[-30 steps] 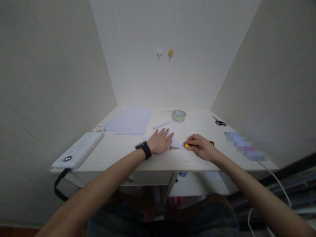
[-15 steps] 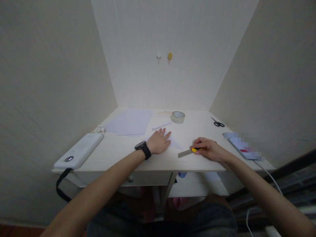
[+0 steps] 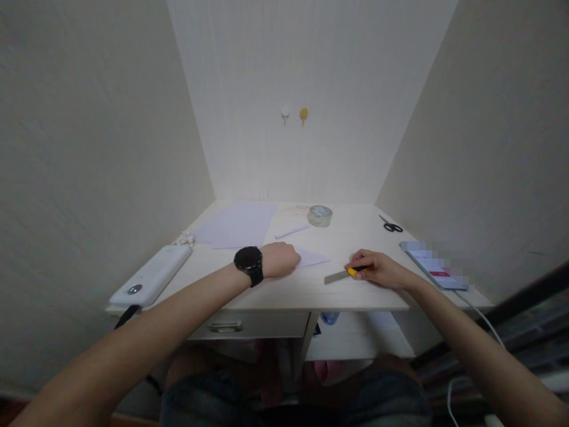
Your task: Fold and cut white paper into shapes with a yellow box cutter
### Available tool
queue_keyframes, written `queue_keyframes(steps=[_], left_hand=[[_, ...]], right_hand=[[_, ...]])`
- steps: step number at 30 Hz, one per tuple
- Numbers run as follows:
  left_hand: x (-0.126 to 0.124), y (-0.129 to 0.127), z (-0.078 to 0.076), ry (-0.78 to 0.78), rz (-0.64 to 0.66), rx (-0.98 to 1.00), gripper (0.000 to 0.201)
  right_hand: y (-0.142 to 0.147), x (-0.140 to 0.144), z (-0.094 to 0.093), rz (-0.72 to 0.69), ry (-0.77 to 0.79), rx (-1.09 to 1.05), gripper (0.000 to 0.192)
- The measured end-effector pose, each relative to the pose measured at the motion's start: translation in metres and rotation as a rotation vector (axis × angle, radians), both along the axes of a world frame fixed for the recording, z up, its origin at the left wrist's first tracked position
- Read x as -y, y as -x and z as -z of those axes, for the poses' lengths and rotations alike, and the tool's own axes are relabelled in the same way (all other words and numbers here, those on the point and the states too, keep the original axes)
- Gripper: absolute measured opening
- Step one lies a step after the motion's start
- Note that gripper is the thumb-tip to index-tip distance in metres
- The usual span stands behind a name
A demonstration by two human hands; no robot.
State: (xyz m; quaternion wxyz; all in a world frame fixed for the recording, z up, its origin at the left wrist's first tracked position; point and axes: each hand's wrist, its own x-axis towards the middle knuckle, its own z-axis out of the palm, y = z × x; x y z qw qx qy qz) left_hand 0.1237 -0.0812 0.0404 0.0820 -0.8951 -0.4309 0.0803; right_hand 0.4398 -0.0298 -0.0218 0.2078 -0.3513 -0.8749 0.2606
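My left hand (image 3: 281,261), with a black watch on its wrist, is closed at the left part of a white piece of paper (image 3: 313,257). The paper tapers to a point on the right; its left part is hidden under the hand, and so are the fingertips. In my right hand (image 3: 376,268) is a yellow and black utility knife (image 3: 355,271). Its long blade is out, points left and lies low over the desk, just in front of the paper's tip.
White sheets (image 3: 242,224) lie at the back left, beside a thin rolled paper (image 3: 292,231) and a tape roll (image 3: 320,216). Black scissors (image 3: 393,227) and a phone (image 3: 435,267) with a cable are on the right. A white device (image 3: 151,277) rests on the desk's (image 3: 267,299) left edge.
My left hand has gone from flat with spread fingers to closed, and its wrist has turned so the watch face shows. The right hand still holds the knife in nearly the same place.
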Motion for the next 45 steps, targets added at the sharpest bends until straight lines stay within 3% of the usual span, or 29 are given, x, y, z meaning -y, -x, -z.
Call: queue_keyframes(steps=[4,7,11,14,18,20,22,23,25,28,30,34,36,40,45], left_hand=[[0.005,-0.002,0.000,-0.118,-0.046,0.084,0.023],[-0.002,0.003,-0.008,-0.095,-0.121,0.359,0.025],[-0.014,0.010,-0.017,0.165,-0.353,1.124,0.027],[-0.020,0.010,-0.006,0.439,-0.531,1.654,0.020],[-0.018,0.008,0.025,0.614,-0.677,1.866,0.026],[-0.014,0.009,0.036,0.683,-0.713,1.783,0.030],[-0.010,0.013,0.039,0.713,-0.731,1.540,0.040],[-0.009,0.015,0.037,0.657,-0.721,1.386,0.046],[-0.008,0.018,0.028,0.381,-0.657,1.070,0.051],[-0.012,0.014,0.016,-0.103,-0.542,0.724,0.042],[-0.017,0.006,0.015,-0.253,-0.396,0.604,0.038],[-0.036,-0.011,0.033,-0.259,-0.050,0.502,0.042],[-0.047,-0.015,0.045,-0.216,0.043,0.432,0.046],[-0.061,-0.018,0.057,-0.133,0.087,0.383,0.048],[-0.056,-0.020,0.052,-0.182,0.063,0.411,0.041]], right_hand=[[-0.003,0.000,-0.001,-0.016,0.015,-0.003,0.030],[-0.007,-0.001,-0.001,-0.042,0.013,-0.012,0.029],[-0.009,-0.004,0.001,-0.028,0.018,0.000,0.030],[-0.008,-0.004,0.002,0.006,0.005,0.008,0.031],[-0.005,-0.005,0.001,0.059,-0.064,0.013,0.031],[-0.004,-0.005,0.000,0.076,-0.078,0.015,0.029],[-0.002,-0.007,0.001,0.092,-0.089,0.009,0.027],[-0.001,-0.008,0.002,0.104,-0.100,0.003,0.027],[0.000,-0.010,0.005,0.134,-0.126,-0.005,0.026],[0.001,-0.011,0.006,0.161,-0.145,-0.003,0.026],[0.002,-0.010,0.006,0.168,-0.152,0.000,0.026],[0.005,-0.008,0.005,0.208,-0.181,0.018,0.025],[0.007,-0.008,0.007,0.231,-0.201,0.030,0.025],[0.008,-0.007,0.011,0.278,-0.233,0.032,0.024],[0.010,-0.004,0.014,0.331,-0.256,0.060,0.025]])
